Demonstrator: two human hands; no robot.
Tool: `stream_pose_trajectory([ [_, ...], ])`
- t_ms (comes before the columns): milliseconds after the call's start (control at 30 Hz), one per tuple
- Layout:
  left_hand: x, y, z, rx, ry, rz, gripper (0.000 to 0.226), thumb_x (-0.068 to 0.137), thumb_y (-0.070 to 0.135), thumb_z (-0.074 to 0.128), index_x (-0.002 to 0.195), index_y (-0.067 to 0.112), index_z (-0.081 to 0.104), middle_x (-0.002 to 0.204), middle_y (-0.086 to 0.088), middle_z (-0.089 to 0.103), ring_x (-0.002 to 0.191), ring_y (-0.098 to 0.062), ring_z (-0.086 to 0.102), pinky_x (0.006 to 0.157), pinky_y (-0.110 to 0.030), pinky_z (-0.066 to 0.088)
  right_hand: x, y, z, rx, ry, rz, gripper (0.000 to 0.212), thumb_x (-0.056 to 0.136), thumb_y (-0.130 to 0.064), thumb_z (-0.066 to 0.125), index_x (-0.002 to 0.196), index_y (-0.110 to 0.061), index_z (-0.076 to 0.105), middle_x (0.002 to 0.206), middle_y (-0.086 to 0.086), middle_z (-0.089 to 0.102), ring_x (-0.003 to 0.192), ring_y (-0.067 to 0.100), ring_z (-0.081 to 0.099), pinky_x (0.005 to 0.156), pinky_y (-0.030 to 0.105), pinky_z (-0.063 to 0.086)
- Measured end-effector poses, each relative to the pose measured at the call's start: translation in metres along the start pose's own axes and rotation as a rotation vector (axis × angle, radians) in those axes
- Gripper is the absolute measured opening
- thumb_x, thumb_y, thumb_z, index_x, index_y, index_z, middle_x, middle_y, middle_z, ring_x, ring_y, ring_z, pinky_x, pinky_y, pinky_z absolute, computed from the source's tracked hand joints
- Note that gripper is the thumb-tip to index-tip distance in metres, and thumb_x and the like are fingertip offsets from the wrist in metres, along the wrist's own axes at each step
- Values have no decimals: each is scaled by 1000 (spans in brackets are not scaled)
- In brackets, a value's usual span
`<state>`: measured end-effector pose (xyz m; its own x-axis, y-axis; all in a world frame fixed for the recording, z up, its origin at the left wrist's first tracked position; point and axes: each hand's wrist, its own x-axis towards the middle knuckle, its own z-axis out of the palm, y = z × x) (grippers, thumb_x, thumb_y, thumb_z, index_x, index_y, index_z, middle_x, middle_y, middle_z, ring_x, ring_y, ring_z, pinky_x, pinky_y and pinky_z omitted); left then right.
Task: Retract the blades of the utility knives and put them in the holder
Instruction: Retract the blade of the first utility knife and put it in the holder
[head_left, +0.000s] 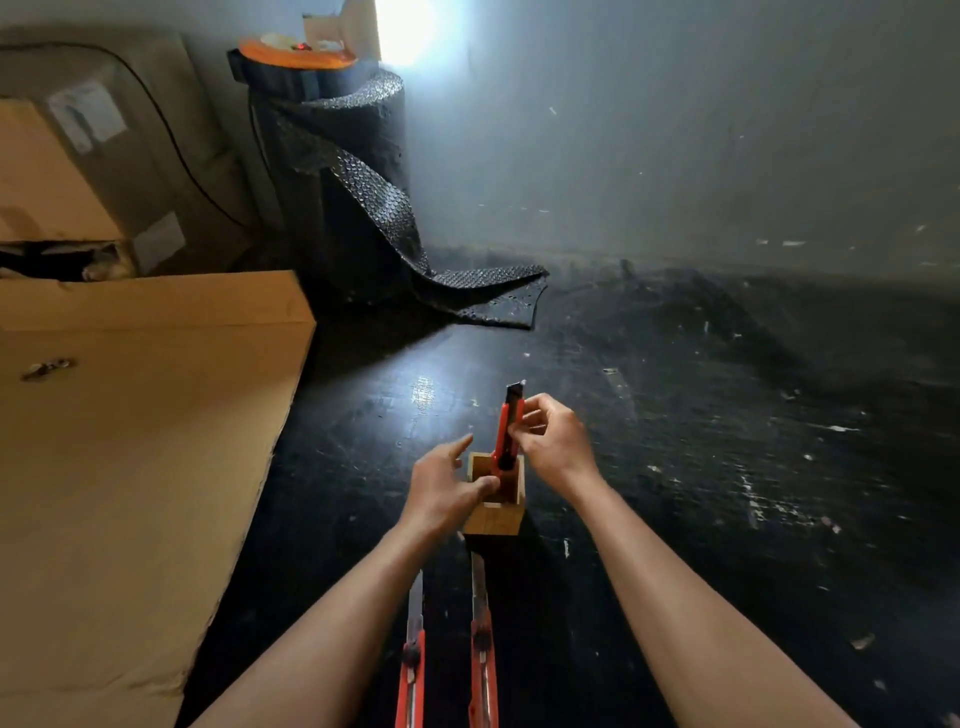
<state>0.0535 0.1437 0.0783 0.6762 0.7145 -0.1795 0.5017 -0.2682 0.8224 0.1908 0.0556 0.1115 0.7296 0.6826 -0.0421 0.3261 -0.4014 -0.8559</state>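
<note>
A small wooden holder (493, 519) stands on the dark floor in front of me. A red utility knife (506, 431) stands upright with its lower end inside the holder. My right hand (550, 441) pinches its upper part. My left hand (447, 488) rests against the holder's left rim, with its thumb at the opening and fingers spread. Two more red utility knives lie on the floor between my forearms, the left one (413, 654) and the right one (483, 639), both with their blades extended toward the holder.
A large cardboard box (130, 457) fills the left side. A roll of black bubble wrap (343, 182) stands behind it, its loose end trailing over the floor. The scuffed black floor (727, 441) stretches right to a grey wall.
</note>
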Motion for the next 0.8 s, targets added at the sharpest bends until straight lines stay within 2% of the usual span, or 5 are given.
stream_pose_trajectory([
  [100,5,-11,13,72,-40,10,86,74,26,92,149,10,52,144,-9,63,133,-24,59,112,-37,45,7,16,9,-81,-42,56,10,94,-19,71,103,-15,70,98,1,75,87,15,70,62,20,50],
  [200,9,-19,21,139,-3,53,70,75,22,91,139,14,65,133,0,70,126,-19,63,111,-33,48,9,29,15,-151,-66,97,9,91,-20,70,99,-17,71,97,2,77,91,20,70,72,32,53],
  [333,12,-24,25,111,-19,68,43,77,21,87,117,30,74,109,14,74,102,-9,68,96,-32,57,11,38,20,-202,-68,111,12,92,-21,69,102,-18,72,100,3,76,93,22,69,76,35,55],
  [567,12,-28,24,100,-13,66,45,80,24,84,119,41,70,101,14,78,95,-7,69,73,-9,43,14,40,19,-268,-59,96,19,89,-13,64,105,-17,73,102,7,77,96,27,71,85,47,59],
  [800,9,-28,24,68,-7,59,45,86,22,82,128,31,69,112,0,78,103,-11,68,95,-33,57,5,42,9,-264,-47,74,33,91,-18,70,124,-17,69,117,4,75,107,21,70,92,39,59],
])
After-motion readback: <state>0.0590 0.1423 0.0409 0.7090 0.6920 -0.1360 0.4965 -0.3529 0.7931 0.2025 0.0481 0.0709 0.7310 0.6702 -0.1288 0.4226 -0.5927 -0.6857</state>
